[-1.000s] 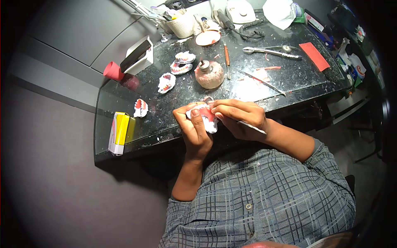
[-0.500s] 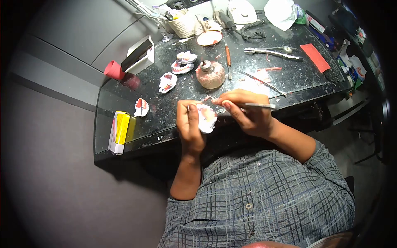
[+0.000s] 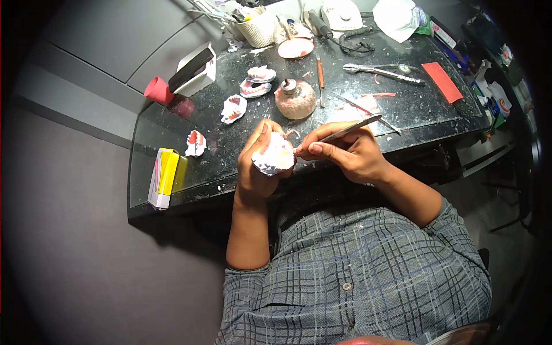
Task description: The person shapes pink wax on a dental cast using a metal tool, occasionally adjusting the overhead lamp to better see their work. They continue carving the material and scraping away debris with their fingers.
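My left hand is closed around a white plaster dental cast, thumb along its upper side. In my right hand is a slim dark-handled carving tool, gripped like a pen with its handle slanting up to the right. The fingertips of that hand meet the cast's right edge, so the tool's working tip is hard to see. A thin pink curl of wax shows just above, between the two hands. Beyond them stands a round, wax-spattered spirit burner with a metal cap.
More dental casts lie left of the burner, with another cast near a yellow box. An orange-handled tool, pliers-like metal tool and red wax sheet lie right. A tool cup stands behind.
My left hand has turned the cast and shifted it slightly left. The tool in my right hand has swung, its handle end now pointing higher, and the fingertips have come to the cast's edge.
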The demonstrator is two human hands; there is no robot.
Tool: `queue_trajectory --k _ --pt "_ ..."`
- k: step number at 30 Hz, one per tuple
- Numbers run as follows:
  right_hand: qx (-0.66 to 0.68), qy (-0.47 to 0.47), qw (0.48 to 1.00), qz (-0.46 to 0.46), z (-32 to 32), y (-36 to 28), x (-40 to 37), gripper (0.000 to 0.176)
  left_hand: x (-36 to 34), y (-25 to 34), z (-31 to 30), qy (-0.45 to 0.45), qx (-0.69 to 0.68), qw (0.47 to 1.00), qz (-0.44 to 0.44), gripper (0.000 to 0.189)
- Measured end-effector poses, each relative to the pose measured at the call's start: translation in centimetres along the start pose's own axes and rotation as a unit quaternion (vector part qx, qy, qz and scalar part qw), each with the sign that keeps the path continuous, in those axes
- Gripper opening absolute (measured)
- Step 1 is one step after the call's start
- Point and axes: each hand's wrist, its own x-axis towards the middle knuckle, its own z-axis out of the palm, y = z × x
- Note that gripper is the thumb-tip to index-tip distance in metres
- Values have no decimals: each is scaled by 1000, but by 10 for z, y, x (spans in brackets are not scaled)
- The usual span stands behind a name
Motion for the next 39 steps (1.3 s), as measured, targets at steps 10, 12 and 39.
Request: queue_trajectory --k 10,12,39 --pt "7 0 1000 7 0 1 0 14 0 -2 2 16 40 998 38 34" --pt "-19 -12 1000 -1 -1 1 0 15 0 -3 -1 11 28 999 34 34" --pt "40 14 999 27 2 1 2 15 -1 -5 2 20 71 994 75 33"
